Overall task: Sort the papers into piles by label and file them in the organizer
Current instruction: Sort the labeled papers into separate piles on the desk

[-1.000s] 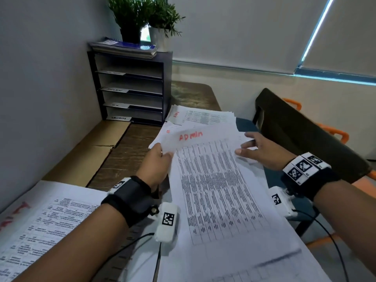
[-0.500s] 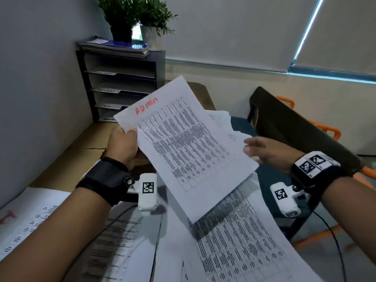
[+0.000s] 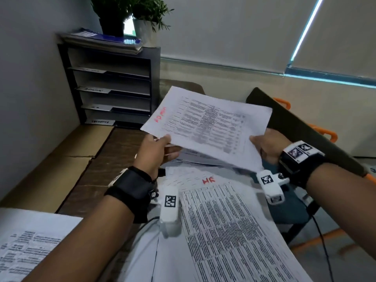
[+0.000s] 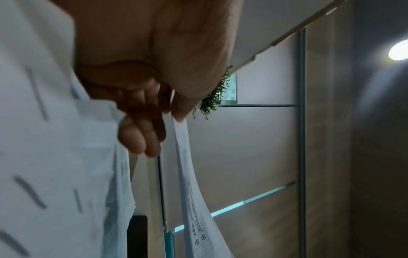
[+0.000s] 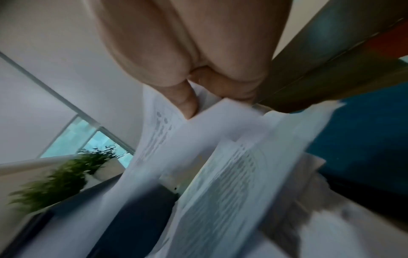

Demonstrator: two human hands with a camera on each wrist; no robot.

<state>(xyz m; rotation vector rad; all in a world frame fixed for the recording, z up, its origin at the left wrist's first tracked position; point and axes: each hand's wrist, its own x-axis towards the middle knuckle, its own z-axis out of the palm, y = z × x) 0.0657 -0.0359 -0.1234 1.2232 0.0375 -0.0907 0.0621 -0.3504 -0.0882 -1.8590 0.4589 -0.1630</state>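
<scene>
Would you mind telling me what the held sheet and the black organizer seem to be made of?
Sheet: thin white paper, matte; it bends between the left hand and right hand and carries printed tables.
Organizer: probably painted metal or plastic, dull black; rigid thin shelves with flat edges. The pictures leave open which.
</scene>
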